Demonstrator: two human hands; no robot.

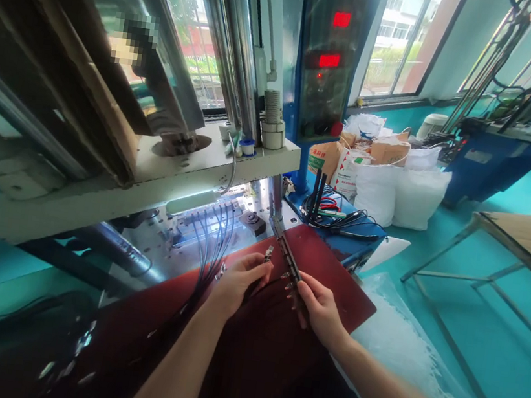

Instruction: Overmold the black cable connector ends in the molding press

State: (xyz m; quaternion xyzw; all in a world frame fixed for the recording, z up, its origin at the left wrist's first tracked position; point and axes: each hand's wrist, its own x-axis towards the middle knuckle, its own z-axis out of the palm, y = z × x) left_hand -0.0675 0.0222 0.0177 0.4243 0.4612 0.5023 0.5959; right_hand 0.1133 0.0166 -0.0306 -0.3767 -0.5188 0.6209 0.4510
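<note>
On the red mat point(337, 280) in front of the press, the left hand point(237, 281) was curled, its fingertips pinching a small metal plug point(269, 253) at the end of a dark cable, while the right hand point(322, 308) was closed around the near end of a long dark bar point(287, 255), thumb and fingers clamped on its sides. The bar lay low over the mat between the two hands. Its long axis ran on a diagonal, from the right hand away from the person and a little to the left, and its far end pointed at the shiny column of the machine. The plug stood just beside the bar's middle, apart from it, so the fitting of plug to bar looked not yet done. Whether other plugs already sat in the bar was too small to tell, though a few small lugs showed along its near half. A bundle of black cables point(214, 238) hung in loops from the lit metal plate behind the left hand, which suggested that much of the batch was unhandled. Behind stood a blue control panel point(330, 57) with red digits, white sacks point(396, 193) on the green floor, and a sheet of clear plastic point(397, 347) beside the mat
</note>
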